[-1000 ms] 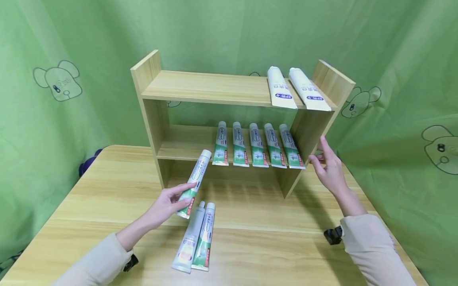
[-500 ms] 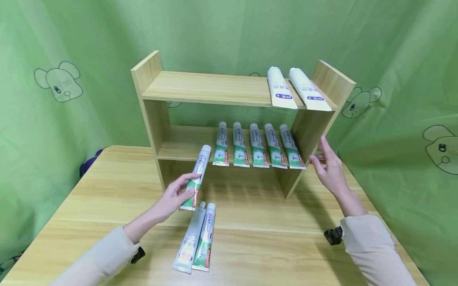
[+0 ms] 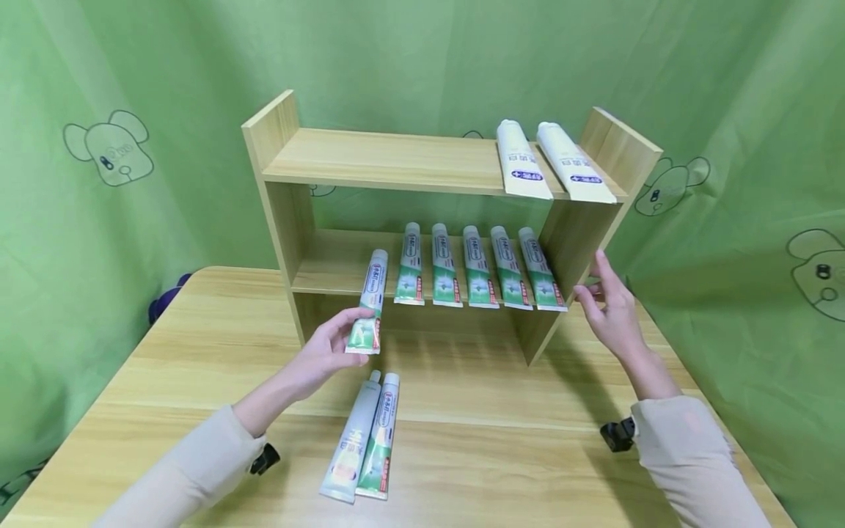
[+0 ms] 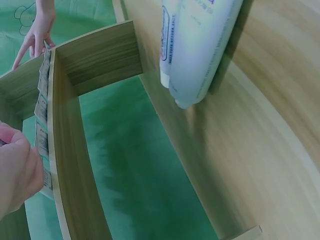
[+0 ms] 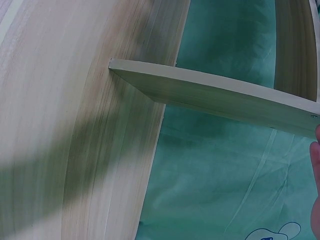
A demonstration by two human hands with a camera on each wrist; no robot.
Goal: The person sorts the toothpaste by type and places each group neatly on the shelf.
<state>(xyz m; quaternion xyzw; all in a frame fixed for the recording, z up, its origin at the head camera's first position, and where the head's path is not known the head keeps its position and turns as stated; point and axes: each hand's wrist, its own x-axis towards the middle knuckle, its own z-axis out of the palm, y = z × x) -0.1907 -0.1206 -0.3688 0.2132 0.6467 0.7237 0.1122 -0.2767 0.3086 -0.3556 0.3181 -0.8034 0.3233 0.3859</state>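
My left hand [image 3: 328, 350] grips the lower end of a green-and-white toothpaste tube [image 3: 374, 282], its cap tilted up toward the middle board of the wooden shelf [image 3: 379, 158]. Left of a row of similar toothpaste tubes [image 3: 475, 268], this tube overlaps the board's front edge; contact with the board cannot be told. My right hand [image 3: 614, 315] touches the shelf's right side panel with thumb and extended index finger. In the left wrist view, my left hand [image 4: 20, 172] hides most of the held tube. Only part of the right fingers [image 5: 315, 160] shows in the right wrist view.
Two white toothpaste tubes [image 3: 524, 161] lie at the right of the top board. On the table [image 3: 502, 447], a pale tube [image 3: 354, 444] and a green-and-white tube [image 3: 381, 440] lie side by side before the shelf. A green curtain [image 3: 409, 59] hangs behind.
My left hand has carried its toothpaste tube forward and up, from above the table tubes to the middle board's front edge. The right hand stays at the side panel.
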